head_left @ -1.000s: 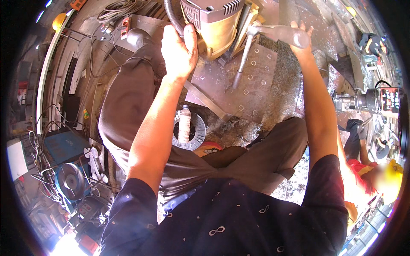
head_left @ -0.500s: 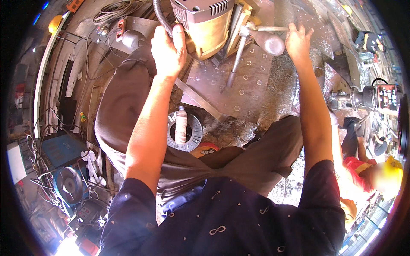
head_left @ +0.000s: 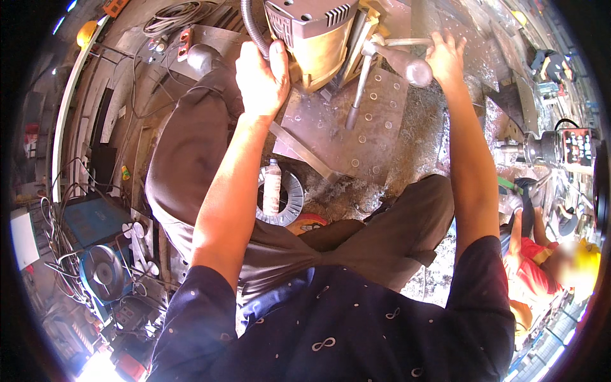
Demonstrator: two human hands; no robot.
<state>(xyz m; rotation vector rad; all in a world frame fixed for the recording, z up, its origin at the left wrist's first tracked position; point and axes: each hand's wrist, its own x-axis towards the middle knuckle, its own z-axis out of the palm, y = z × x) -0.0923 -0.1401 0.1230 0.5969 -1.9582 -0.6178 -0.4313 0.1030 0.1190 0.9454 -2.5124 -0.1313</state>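
Note:
A drilling machine (head_left: 318, 54) with a yellow body and grey top stands at the top of the view, over a steel plate (head_left: 375, 130) marked with several small rings. At its left side my left hand (head_left: 262, 83) closes around a grey corrugated hose (head_left: 253, 25), thumb upward; part of the grip is hidden. A spoked feed handle (head_left: 371, 48) projects from the machine's right side. My right hand (head_left: 445, 58) touches the end of one spoke, its fingers spread. Below it hangs a rounded grey grip (head_left: 417, 72). Another spoke (head_left: 359, 92) points down over the plate.
A flat metal bar (head_left: 305, 153) lies across the plate's near left edge. Between my legs stands a bottle (head_left: 272, 188) by a grey ring (head_left: 294, 194). Cables and a blue machine (head_left: 95, 223) are at left. Another person in red (head_left: 534, 264) works at right beside a motor unit (head_left: 560, 148).
The view has shifted slightly, so the machine and my left hand appear a little farther right. Both hands keep their places. The person at right has moved an arm, and a green object now shows there.

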